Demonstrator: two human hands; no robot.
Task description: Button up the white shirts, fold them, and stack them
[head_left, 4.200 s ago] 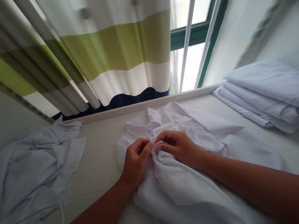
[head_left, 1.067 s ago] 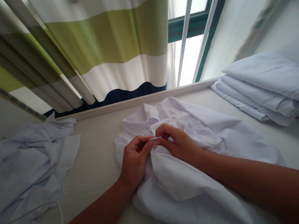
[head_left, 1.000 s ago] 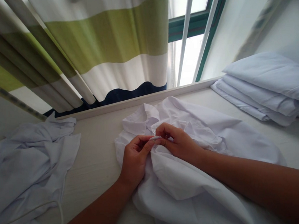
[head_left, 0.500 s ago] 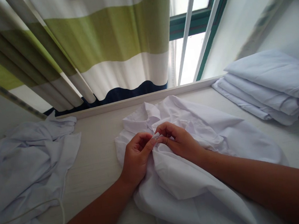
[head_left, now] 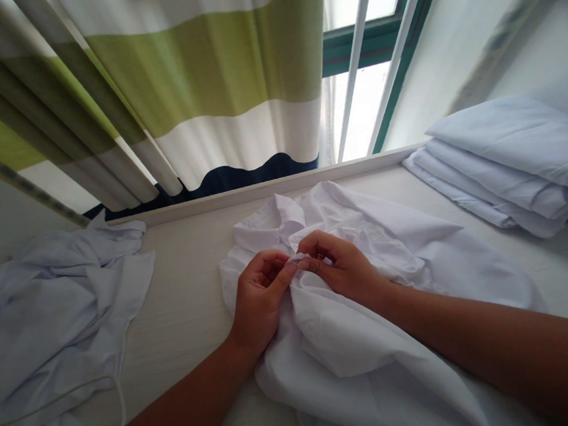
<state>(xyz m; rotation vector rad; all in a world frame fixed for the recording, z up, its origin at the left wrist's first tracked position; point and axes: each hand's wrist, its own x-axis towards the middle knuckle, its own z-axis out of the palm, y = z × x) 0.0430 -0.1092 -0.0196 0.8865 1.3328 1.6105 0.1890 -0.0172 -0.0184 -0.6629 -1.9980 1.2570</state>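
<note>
A white collared shirt (head_left: 358, 353) lies loosely bunched on the pale tabletop (head_left: 182, 303), its collar (head_left: 260, 227) toward the window. My left hand (head_left: 264, 295) pinches the edge of the shirt's front between thumb and fingers. From the other side my right hand (head_left: 342, 264) grips the same edge, thumb against forefinger. The fingertips of both hands nearly meet just below the collar. A tiny shiny spot shows at the cloth there, perhaps a button, too small to be sure. The cloth between the fingers is partly hidden.
A crumpled heap of white cloth (head_left: 62, 308) lies at the left, with a thin white cable (head_left: 120, 403) running across it by my left forearm. Folded white garments (head_left: 520, 163) are stacked at the right. Behind the table's raised back edge (head_left: 262, 190) hangs a striped curtain (head_left: 210, 73).
Both hands stay in nearly the same place. The pinched edge of cloth between the fingertips has tilted flatter, and the fingers have shifted slightly.
</note>
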